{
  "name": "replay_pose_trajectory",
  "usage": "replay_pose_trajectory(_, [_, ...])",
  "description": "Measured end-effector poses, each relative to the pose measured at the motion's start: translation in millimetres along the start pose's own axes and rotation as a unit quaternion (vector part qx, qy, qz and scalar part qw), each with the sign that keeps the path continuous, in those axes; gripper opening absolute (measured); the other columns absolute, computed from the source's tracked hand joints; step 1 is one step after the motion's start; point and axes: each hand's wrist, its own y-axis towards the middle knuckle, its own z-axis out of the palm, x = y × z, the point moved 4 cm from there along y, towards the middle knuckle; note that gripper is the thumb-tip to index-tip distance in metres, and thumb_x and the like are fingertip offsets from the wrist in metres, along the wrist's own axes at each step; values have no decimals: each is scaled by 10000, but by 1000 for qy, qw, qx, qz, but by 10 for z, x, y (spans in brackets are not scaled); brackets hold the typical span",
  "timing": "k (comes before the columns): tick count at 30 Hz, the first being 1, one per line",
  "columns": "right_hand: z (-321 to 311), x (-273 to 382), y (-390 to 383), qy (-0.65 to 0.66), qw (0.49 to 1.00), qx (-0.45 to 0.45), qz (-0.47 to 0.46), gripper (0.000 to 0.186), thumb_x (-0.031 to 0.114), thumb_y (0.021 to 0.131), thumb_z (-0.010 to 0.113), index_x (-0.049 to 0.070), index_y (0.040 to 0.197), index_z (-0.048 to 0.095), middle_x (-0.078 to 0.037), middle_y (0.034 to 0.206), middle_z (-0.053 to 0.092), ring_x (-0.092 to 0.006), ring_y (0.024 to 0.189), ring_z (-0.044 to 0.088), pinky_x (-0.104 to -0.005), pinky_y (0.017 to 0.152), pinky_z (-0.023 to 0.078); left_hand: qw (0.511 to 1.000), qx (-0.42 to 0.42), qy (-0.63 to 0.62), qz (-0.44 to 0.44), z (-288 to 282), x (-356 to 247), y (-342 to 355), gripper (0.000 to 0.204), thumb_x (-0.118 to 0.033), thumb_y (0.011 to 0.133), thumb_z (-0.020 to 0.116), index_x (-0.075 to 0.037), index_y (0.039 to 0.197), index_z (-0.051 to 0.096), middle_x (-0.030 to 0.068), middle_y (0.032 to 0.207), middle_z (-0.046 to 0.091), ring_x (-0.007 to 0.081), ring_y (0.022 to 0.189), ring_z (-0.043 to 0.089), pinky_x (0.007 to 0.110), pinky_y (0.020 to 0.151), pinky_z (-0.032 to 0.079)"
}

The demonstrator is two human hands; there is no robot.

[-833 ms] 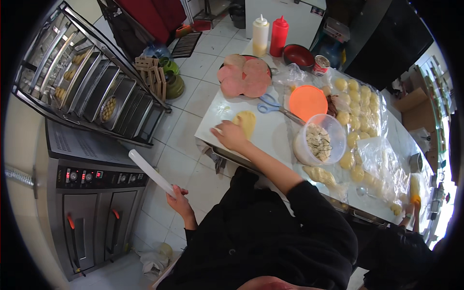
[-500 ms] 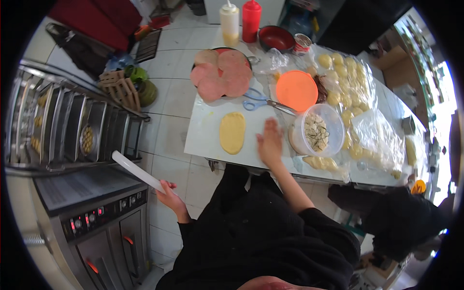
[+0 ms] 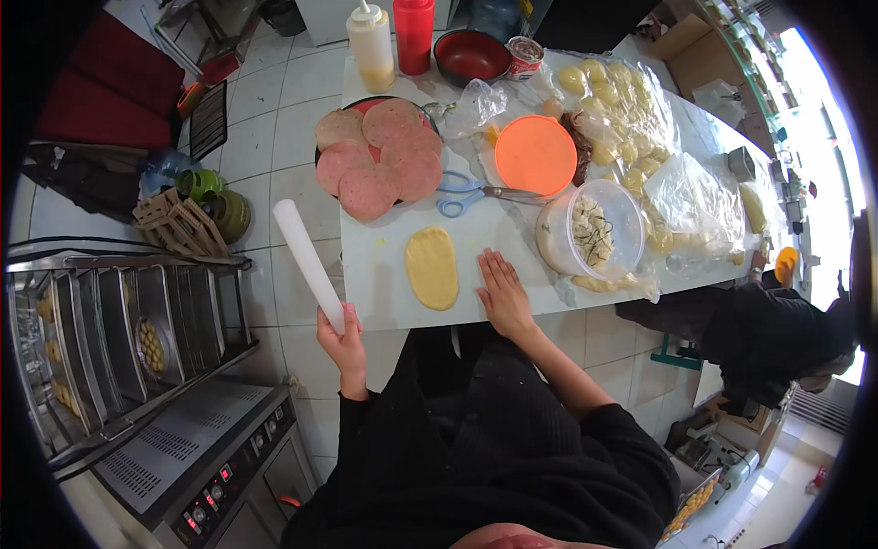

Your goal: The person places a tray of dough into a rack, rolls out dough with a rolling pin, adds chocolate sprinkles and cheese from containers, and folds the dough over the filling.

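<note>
Wrapped round the lower end of a white rolling pin [image 3: 309, 261], my left hand [image 3: 342, 340] holds it tilted up beside the table's left edge. My right hand [image 3: 503, 295] lies flat on the white tabletop, fingers stretched out, with nothing in it. Just left of those fingers is a flattened oval of yellow dough [image 3: 432, 268]. Beyond the dough, blue-handled scissors [image 3: 474, 193] lie beside a dark plate of round pink meat slices [image 3: 382, 156]. To the right of my right hand stands a clear tub of pale shredded filling [image 3: 590, 229].
An orange lid [image 3: 536, 156], a white squeeze bottle [image 3: 370, 50], a red squeeze bottle [image 3: 414, 37] and a dark red bowl [image 3: 472, 57] sit farther back. Bagged dough balls [image 3: 608, 101] cover the right side. A tray rack [image 3: 128, 320] and oven [image 3: 201, 457] stand at left.
My left hand has brought the rolling pin up and right, closer to the table, and the pin is more upright. My right hand stays by the dough, now flat. The view has shifted.
</note>
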Motion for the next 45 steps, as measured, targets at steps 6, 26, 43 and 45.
replay_pose_trajectory(6, [10,112,389,-42,999,-32,1,541,239,863,444,-3,1315,272,-157,1366,287,-268,1274,263,-399,1048,186,999,42,21,0,160,26,189,173,-176,839,577,-43,790,476,-26,587,442,40,466,403,187,426,323])
replay_pose_trajectory(26, [-2046,-2321,-299,443,852,-71,269,300,-79,709,482,0,980,380,-115,772,508,-201,563,583,-303,372,499,993,105,5,46,2090,-227,-416,153,-134,825,585,-33,804,472,-8,622,471,56,487,452,199,448,378])
replay_pose_trajectory(43, [-1858,-2799,1706,181,983,13,-42,270,195,661,672,28,870,639,-159,804,624,-266,740,610,-371,657,477,998,-33,-49,3,3170,-552,-2055,110,-102,859,521,-4,868,473,57,726,542,161,617,600,264,586,497])
replay_pose_trajectory(45, [-2370,-2495,1275,276,953,30,-124,179,141,664,665,16,791,643,-129,768,624,-231,666,606,-328,606,470,997,-59,-50,-14,3045,-538,-2106,120,-107,859,523,2,873,473,63,753,544,175,639,611,270,583,503])
